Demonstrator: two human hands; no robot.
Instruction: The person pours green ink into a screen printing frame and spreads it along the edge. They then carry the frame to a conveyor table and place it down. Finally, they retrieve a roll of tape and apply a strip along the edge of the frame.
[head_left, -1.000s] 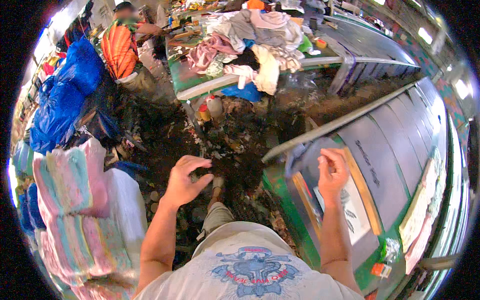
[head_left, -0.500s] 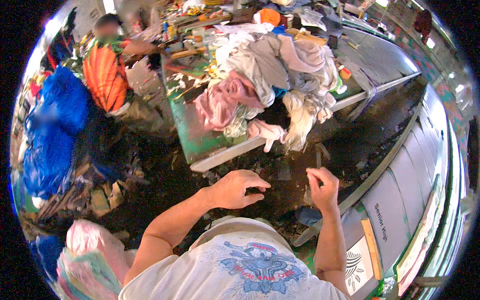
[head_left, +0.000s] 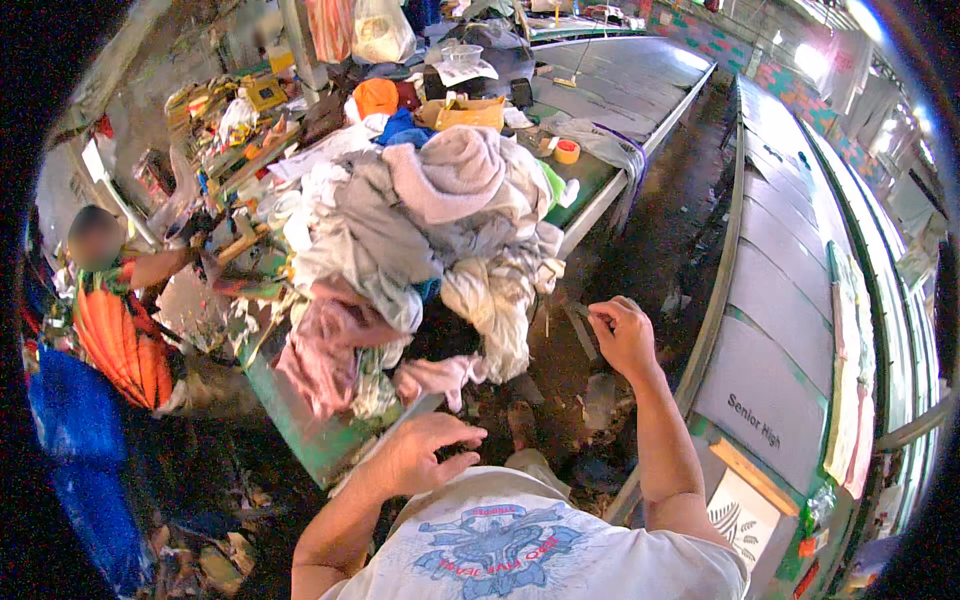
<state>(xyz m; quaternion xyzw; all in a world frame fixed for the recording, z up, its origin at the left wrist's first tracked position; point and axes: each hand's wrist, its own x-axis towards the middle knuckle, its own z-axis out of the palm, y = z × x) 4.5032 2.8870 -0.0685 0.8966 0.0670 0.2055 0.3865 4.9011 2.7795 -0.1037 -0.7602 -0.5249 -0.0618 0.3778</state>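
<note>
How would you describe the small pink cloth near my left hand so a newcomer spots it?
Find the green table with the big cloth heap on it. At the heap's near edge, just beyond your left hand, is the small pink cloth. It is paler and smaller than the dusky pink cloth to its left.

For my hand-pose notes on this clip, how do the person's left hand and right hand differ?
The left hand is lower in the picture; the right hand is higher up. The left hand's thumb and fingers are visibly parted, while the right hand's are curled closer together. The left hand appears beside the near corner of the green table, the right hand over the dark floor. Both are bare, and neither visibly holds anything.
</note>
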